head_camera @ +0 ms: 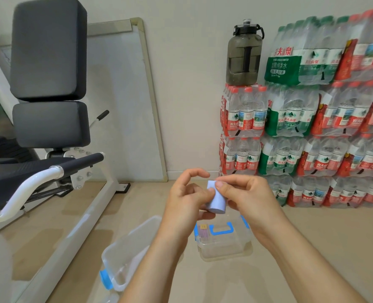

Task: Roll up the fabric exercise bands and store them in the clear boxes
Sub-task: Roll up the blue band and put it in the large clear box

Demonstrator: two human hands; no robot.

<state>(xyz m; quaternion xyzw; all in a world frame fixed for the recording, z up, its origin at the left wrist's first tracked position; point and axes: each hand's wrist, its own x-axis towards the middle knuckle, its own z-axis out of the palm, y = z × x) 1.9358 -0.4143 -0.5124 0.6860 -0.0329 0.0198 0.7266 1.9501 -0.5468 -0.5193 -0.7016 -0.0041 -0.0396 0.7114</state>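
Observation:
A light blue fabric band [218, 200], rolled into a tight cylinder, is held up between both hands above the floor. My right hand [244, 195] pinches its top edge with thumb and forefinger, the other fingers curled behind it. My left hand [186, 193] holds the roll's left side, its forefinger raised and bent. Below on the floor lie two clear boxes: an open one [135, 248] with a blue latch at lower left, and a closed one [222, 241] with a blue handle and a pinkish band inside.
A white-framed exercise machine [50, 101] with black pads fills the left. A whiteboard [126, 101] leans on the wall behind it. Stacked packs of bottled water [312, 119] line the right wall, with a dark jug [244, 53] on top. Tan floor lies around the boxes.

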